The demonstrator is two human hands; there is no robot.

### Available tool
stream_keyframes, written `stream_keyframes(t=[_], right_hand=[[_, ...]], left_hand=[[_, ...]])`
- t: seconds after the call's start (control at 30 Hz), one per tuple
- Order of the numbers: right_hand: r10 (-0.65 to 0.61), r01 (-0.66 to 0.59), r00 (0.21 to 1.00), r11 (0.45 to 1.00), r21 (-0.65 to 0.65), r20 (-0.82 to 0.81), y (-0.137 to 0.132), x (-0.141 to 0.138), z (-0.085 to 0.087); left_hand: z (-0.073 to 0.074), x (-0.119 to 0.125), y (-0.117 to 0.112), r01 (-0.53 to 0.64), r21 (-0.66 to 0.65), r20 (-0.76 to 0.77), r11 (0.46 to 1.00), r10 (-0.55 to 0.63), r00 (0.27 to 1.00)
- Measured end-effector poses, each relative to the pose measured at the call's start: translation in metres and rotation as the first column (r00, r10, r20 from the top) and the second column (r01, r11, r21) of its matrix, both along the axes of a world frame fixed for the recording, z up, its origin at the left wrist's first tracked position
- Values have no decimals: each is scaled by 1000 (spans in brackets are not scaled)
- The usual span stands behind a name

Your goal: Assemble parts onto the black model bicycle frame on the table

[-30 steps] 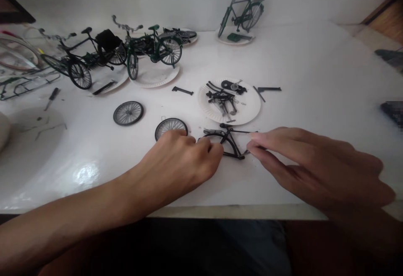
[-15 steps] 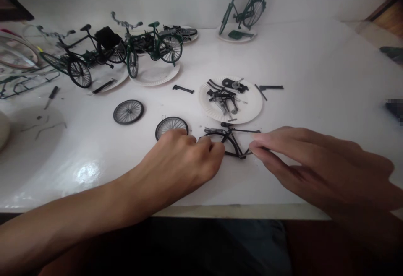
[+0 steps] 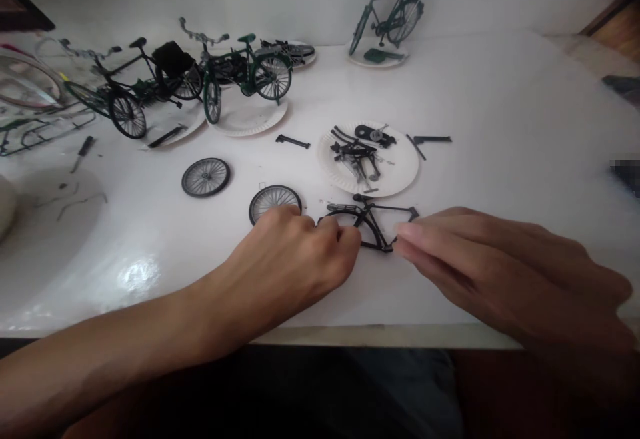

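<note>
A black model bicycle frame (image 3: 379, 229) with saddle, rear rack and rear mudguard is held just above or on the white table, saddle away from me. My left hand (image 3: 313, 249) is closed over its rear end, fingertips hidden beneath the knuckles. At the front, thumb and fingers of my right hand (image 3: 480, 259) pinch the frame near its lower tube; whether a small part is also between them is hidden. One spoked wheel (image 3: 274, 189) lies partly behind my left knuckles. Farther left is a second spoked wheel (image 3: 205, 177), lying flat.
Beyond the frame, a paper plate (image 3: 407, 175) carries several small bicycle parts. Black pump-like pieces (image 3: 295, 141) lie around it. Assembled model bicycles (image 3: 273, 75) stand at the back left, another (image 3: 397, 15) at the back right. A small screwdriver (image 3: 84, 149) lies left.
My right fingertips have shifted slightly left and down along the frame, so its front upper end now shows. My left hand keeps its grip. The view has moved a little.
</note>
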State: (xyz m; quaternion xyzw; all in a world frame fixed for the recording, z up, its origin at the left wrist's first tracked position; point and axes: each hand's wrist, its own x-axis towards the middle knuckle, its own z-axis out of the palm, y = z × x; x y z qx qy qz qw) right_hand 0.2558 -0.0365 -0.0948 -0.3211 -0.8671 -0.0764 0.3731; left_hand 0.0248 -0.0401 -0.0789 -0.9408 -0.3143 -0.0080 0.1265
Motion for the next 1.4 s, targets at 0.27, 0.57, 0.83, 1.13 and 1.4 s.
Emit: stream_keyframes(t=[0.27, 0.57, 0.83, 1.13, 1.4], right_hand=[[-9, 9, 1000, 999, -51, 13, -1, 2, -1], [-58, 62, 998, 990, -128, 33, -2, -7, 7], [-6, 4, 998, 1000, 27, 69, 6, -1, 2], [-32, 31, 999, 999, 31, 20, 1, -5, 5], [-113, 117, 993, 976, -182, 29, 11, 2, 8]], left_hand=[[-2, 0, 1, -6, 13, 15, 1000, 6, 1000], [-2, 0, 1, -20, -15, 28, 1000, 20, 999], [-3, 0, 0, -16, -22, -10, 1000, 16, 1000], [-3, -1, 0, -27, -26, 11, 999, 27, 1000], [-6, -2, 0, -19, -8, 52, 1000, 19, 998]])
